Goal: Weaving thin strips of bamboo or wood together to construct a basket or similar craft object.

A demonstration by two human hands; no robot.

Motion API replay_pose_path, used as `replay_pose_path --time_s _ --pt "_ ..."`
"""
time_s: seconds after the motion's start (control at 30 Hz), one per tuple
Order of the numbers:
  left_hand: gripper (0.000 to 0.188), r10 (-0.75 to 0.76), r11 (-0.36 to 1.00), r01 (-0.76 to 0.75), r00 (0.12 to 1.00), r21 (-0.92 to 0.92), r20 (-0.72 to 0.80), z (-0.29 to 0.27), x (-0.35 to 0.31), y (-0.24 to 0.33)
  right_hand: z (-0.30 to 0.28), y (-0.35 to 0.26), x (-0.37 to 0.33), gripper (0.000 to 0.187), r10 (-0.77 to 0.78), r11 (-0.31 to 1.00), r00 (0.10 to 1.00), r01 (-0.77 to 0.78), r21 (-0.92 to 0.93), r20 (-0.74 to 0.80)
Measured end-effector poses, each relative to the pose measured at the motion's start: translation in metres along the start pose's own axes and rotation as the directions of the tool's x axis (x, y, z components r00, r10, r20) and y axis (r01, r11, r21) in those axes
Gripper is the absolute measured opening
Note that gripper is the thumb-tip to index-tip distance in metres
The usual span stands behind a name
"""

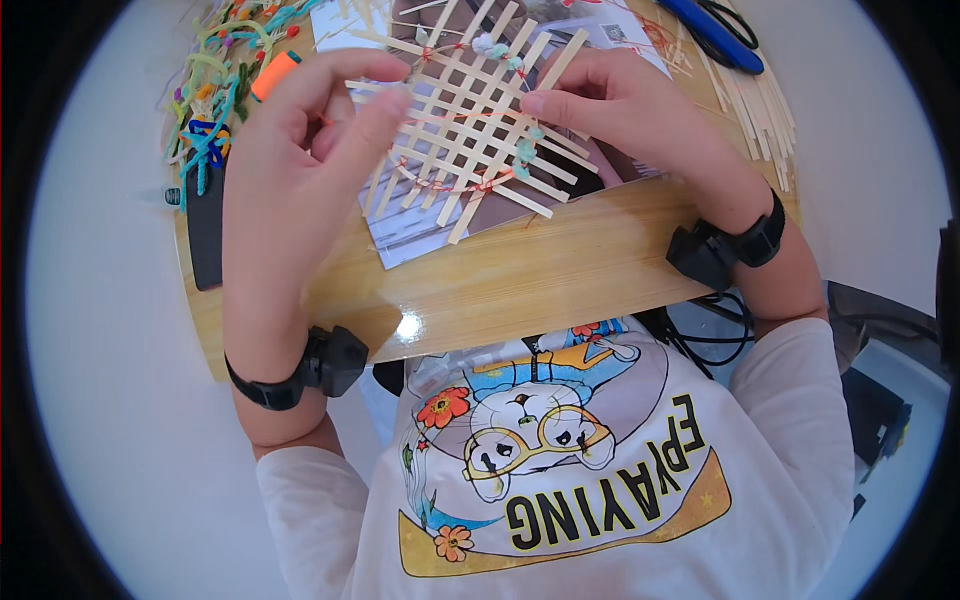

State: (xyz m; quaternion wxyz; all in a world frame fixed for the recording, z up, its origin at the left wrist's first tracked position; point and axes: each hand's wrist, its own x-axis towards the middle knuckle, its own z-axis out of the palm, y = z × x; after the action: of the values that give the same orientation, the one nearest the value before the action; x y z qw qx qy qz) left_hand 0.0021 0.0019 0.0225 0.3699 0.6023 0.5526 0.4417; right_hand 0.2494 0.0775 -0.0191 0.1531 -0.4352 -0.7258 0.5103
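A lattice of pale wooden strips (pixel 478 140), woven over and under, is tilted above printed sheets at the table's far side. Red thread (pixel 440 186) and fluffy pale-green and white yarn (pixel 524 152) run around its edge. My right hand (pixel 600 95) pinches the lattice's right edge between thumb and fingers. At the left edge is my left hand (pixel 310 140), thumb and index finger apart, other fingers curled. A stretch of orange-red thread (pixel 465 115) crosses the lattice toward it, and a bit of red shows by its curled fingers, which seem closed on the thread.
Colourful yarn and pipe-cleaner pieces (pixel 215 100) are heaped at the far left, beside an orange item (pixel 275 76). Blue-handled scissors (pixel 715 35) and loose wooden strips (pixel 755 120) lie at the far right. A dark flat object (pixel 205 235) lies along the table's left edge.
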Motion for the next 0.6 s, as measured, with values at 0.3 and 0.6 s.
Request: replay_pose_path --time_s 0.3,0.6 --pt "0.018 -0.106 0.914 0.002 0.967 0.405 0.234 0.004 -0.003 -0.003 0.001 0.003 0.002 0.030 -0.278 0.957 0.957 0.270 -0.106 -0.076" --pt "0.016 -0.052 0.985 0.034 0.993 0.170 0.103 0.001 -0.001 -0.004 -0.003 -0.006 -0.007 0.026 -0.164 0.962 0.985 0.147 -0.229 -0.060"
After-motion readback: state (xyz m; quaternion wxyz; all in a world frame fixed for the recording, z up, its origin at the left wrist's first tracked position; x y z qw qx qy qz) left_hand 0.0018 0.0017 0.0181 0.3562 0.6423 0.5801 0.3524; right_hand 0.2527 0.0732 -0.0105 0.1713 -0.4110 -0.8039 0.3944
